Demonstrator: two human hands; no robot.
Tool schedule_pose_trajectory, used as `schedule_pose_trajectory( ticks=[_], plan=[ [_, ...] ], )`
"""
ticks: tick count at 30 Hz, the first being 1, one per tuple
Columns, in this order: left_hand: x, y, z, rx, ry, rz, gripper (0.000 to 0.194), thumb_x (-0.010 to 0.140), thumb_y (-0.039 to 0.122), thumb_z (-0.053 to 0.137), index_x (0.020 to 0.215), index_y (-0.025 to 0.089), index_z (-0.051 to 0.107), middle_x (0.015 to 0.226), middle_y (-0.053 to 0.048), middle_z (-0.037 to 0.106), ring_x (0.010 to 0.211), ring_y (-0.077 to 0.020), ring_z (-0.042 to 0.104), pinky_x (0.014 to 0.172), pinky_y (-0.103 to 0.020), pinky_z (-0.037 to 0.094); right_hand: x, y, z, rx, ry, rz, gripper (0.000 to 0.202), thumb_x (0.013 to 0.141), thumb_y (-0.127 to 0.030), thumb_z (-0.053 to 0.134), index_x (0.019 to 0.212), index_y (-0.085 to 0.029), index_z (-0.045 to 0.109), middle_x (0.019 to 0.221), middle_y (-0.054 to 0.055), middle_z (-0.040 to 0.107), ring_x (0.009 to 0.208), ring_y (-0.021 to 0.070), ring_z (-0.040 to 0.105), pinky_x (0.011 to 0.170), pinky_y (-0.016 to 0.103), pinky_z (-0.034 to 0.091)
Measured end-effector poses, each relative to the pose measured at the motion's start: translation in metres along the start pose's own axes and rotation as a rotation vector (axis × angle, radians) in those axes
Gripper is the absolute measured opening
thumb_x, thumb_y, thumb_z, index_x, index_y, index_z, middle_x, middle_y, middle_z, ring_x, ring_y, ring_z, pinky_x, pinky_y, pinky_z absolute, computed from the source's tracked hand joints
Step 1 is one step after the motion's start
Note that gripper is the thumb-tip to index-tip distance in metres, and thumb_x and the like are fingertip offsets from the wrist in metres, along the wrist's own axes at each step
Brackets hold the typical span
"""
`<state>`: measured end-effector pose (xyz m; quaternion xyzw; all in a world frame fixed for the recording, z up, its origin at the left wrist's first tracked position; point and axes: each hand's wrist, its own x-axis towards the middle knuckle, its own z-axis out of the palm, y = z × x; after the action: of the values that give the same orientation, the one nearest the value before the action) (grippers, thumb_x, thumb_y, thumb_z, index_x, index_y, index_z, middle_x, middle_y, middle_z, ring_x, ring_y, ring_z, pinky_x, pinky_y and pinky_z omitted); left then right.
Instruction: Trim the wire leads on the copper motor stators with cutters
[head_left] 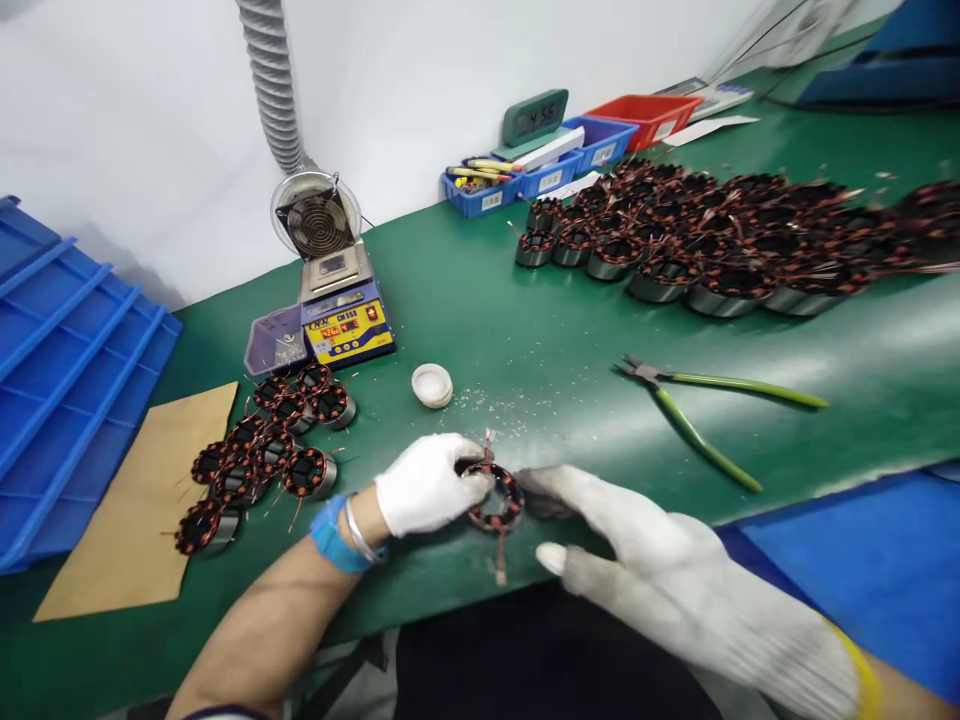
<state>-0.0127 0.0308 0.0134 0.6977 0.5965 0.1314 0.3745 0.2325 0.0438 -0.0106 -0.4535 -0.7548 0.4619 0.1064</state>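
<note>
A motor stator (496, 522), a ring with copper windings and wire ends sticking out, is between my hands near the table's front edge. My left hand (431, 487), in a white glove, grips the ring's left side with thumb and fingers. To the right, my gloved right hand (622, 535) is open, thumb and fingers apart. Its dark fingertips come close to the ring; whether they touch it I cannot tell. Beyond the hands stands a small round white container (432, 385), with pale scraps scattered on the green table (465, 300) beside it.
Green-handled cutters (660, 378) lie opened at right. Many stators (697, 235) fill the back right; several more (274, 440) sit at left by brown cardboard (142, 510). A solder pot (346, 318) stands under a duct (271, 80). Small bins (540, 178) line the wall.
</note>
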Motion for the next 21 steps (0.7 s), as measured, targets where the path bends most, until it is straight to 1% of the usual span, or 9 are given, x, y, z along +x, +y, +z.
schedule_pose_trajectory(
  ticks=[1,3,4,6,8,10,14,18,21],
  plan=[
    [0.001,-0.002,-0.007,0.0,-0.057,0.025,0.019,0.081,0.02,0.058,0.092,0.017,0.074,0.092,-0.004,0.076,0.083,-0.0196,0.068,0.08,-0.03,0.053,0.001,0.0,0.003,0.111,-0.037,0.011,0.066,0.084,-0.064,0.06,0.139,-0.027,0.06,0.137,0.012,0.066,0.125,0.0374,0.062,0.105,0.052,0.052],
    [0.003,-0.004,-0.019,-0.024,-0.103,0.042,0.03,0.077,0.014,0.059,0.103,0.017,0.074,0.104,-0.006,0.077,0.092,-0.0203,0.07,0.088,-0.03,0.053,0.008,-0.002,0.006,0.309,-0.058,0.076,0.064,0.084,-0.062,0.062,0.135,-0.022,0.063,0.133,0.014,0.069,0.118,0.0352,0.066,0.102,0.049,0.054],
    [0.003,-0.004,-0.022,-0.038,-0.111,0.034,0.034,0.075,0.013,0.06,0.106,0.017,0.073,0.107,-0.006,0.077,0.094,-0.0204,0.07,0.089,-0.029,0.054,0.014,-0.004,0.006,0.376,-0.058,0.114,0.064,0.082,-0.06,0.065,0.132,-0.02,0.064,0.13,0.015,0.07,0.115,0.035,0.068,0.101,0.048,0.055],
    [0.004,-0.003,-0.025,-0.06,-0.107,-0.006,0.034,0.073,0.013,0.061,0.106,0.016,0.073,0.105,-0.006,0.077,0.092,-0.0205,0.071,0.087,-0.029,0.055,0.028,-0.009,0.005,0.434,-0.058,0.153,0.061,0.077,-0.053,0.071,0.127,-0.017,0.066,0.125,0.015,0.073,0.112,0.0342,0.069,0.098,0.046,0.056],
    [0.004,0.0,-0.023,-0.076,-0.094,-0.048,0.028,0.075,0.016,0.062,0.101,0.016,0.073,0.098,-0.005,0.077,0.087,-0.0203,0.07,0.082,-0.029,0.055,0.042,-0.016,0.006,0.432,-0.058,0.151,0.056,0.074,-0.046,0.073,0.122,-0.018,0.067,0.12,0.013,0.075,0.109,0.0318,0.07,0.094,0.043,0.057],
    [0.005,0.002,-0.017,-0.099,-0.042,-0.063,0.02,0.078,0.017,0.06,0.093,0.016,0.072,0.09,-0.004,0.076,0.081,-0.0195,0.068,0.077,-0.029,0.054,0.054,-0.022,0.009,0.402,-0.023,0.136,0.046,0.073,-0.041,0.071,0.113,-0.02,0.068,0.11,0.01,0.077,0.101,0.0287,0.071,0.086,0.039,0.058],
    [0.007,0.001,-0.004,-0.152,0.056,-0.063,0.013,0.082,0.016,0.054,0.08,0.016,0.067,0.075,-0.002,0.07,0.07,-0.0165,0.063,0.067,-0.026,0.051,0.065,-0.025,0.017,0.39,0.021,0.073,0.028,0.074,-0.04,0.066,0.094,-0.021,0.067,0.089,0.005,0.075,0.084,0.0231,0.07,0.071,0.032,0.054],
    [0.007,-0.003,0.004,-0.22,0.085,-0.025,0.012,0.082,0.016,0.054,0.077,0.017,0.065,0.074,-0.001,0.069,0.071,-0.0165,0.063,0.067,-0.026,0.05,0.067,-0.023,0.019,0.447,-0.011,0.059,0.024,0.073,-0.04,0.066,0.087,-0.02,0.064,0.073,0.001,0.068,0.066,0.0165,0.061,0.06,0.028,0.048],
    [0.007,-0.005,0.005,-0.242,0.075,-0.018,0.012,0.081,0.016,0.055,0.074,0.017,0.064,0.072,-0.001,0.068,0.071,-0.016,0.062,0.066,-0.025,0.049,0.068,-0.023,0.012,0.488,-0.063,0.1,0.025,0.07,-0.038,0.069,0.086,-0.018,0.064,0.064,-0.002,0.062,0.058,0.0123,0.054,0.057,0.026,0.043]
  ],
)
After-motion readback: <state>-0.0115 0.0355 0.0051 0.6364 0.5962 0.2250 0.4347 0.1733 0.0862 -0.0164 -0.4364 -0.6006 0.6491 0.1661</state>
